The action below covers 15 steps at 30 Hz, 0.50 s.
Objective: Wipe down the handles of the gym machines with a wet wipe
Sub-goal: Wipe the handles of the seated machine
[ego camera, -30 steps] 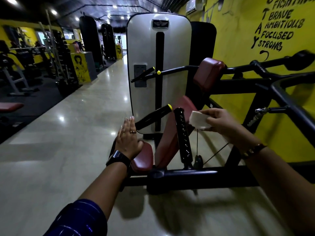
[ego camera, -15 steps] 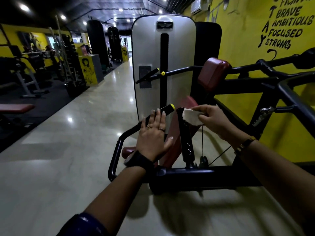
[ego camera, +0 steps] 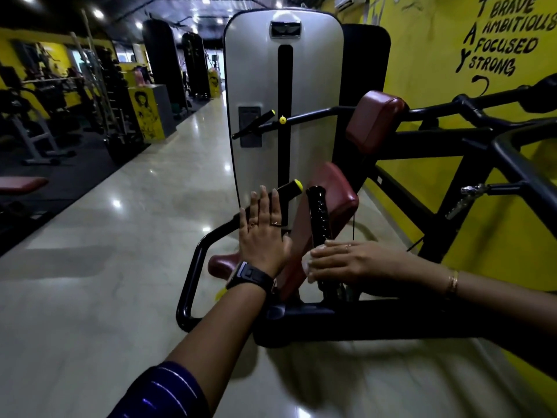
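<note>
We're in a long gym hall, glossy pale floor (ego camera: 90,236) running off between dark racks on the left and a bright yellow wall (ego camera: 428,70) with black painted lettering on the right. Dead ahead stands the silver weight-stack cover (ego camera: 313,86) of a black-framed machine (ego camera: 361,321), with maroon pads up high (ego camera: 373,119), in the middle (ego camera: 340,194) and low at the seat (ego camera: 220,263).

Now the hands. The left hand (ego camera: 262,239), black watch (ego camera: 251,274) on the wrist, is spread flat across the angled handle (ego camera: 287,190), the one with the yellow end cap. Its fingers (ego camera: 263,203) are straight and slightly apart, curled round nothing; whether the palm actually presses on the bar, I can't tell from here.

Over to the right hand (ego camera: 358,262), gold bracelet (ego camera: 453,280) showing. It's low on the upright handle (ego camera: 319,212), the ribbed black grip standing just in front of the middle pad. Those fingers (ego camera: 325,257) are wrapped round the grip and clamped on the wet wipe (ego camera: 308,262), which peeks out white at the fingertips, pressed between hand and handle near the grip's lower end. The upper stretch of that grip stands bare and shiny above the hand. The two hands sit close beside each other, not touching.
</note>
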### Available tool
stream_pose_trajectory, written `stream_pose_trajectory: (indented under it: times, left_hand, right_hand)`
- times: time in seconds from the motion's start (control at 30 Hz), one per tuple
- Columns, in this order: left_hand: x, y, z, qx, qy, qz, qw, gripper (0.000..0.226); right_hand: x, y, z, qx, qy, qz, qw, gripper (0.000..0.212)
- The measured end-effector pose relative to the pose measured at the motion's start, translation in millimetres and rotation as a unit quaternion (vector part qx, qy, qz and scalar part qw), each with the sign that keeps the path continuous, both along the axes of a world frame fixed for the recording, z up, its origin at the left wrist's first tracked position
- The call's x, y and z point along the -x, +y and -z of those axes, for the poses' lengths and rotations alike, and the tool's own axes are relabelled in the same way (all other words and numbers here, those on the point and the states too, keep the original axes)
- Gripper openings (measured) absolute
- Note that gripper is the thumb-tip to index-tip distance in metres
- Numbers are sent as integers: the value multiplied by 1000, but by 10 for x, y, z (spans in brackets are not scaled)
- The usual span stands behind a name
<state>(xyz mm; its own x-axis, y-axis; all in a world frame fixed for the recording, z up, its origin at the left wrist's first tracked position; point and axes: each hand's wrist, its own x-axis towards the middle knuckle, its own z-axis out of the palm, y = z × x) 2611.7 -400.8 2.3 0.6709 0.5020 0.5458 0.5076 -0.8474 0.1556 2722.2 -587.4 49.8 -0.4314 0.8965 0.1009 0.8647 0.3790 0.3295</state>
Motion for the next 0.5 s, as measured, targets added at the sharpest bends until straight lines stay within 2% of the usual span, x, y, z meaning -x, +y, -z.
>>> stream_pose_trajectory:
  times: [0.13, 0.23, 0.33, 0.43, 0.5]
  left_hand:
    - [5, 85, 109, -25, -56, 21, 998, 84]
    - [-1, 94, 103, -26, -60, 29, 997, 85]
    - [-2, 116, 127, -31, -34, 25, 999, 99]
    - [0, 106, 132, -42, -43, 20, 998, 102]
    - [8, 93, 127, -45, -47, 15, 998, 98]
  right_hand:
    - [-196, 29, -129, 61, 111, 137, 982, 69]
    - [-216, 160, -176, 94, 145, 159, 972, 82]
    - [-160, 210, -249, 156, 167, 131, 965, 73]
    - [-234, 126, -338, 258, 276, 93, 921, 58]
    - [-356, 54, -387, 267, 344, 102, 894, 47]
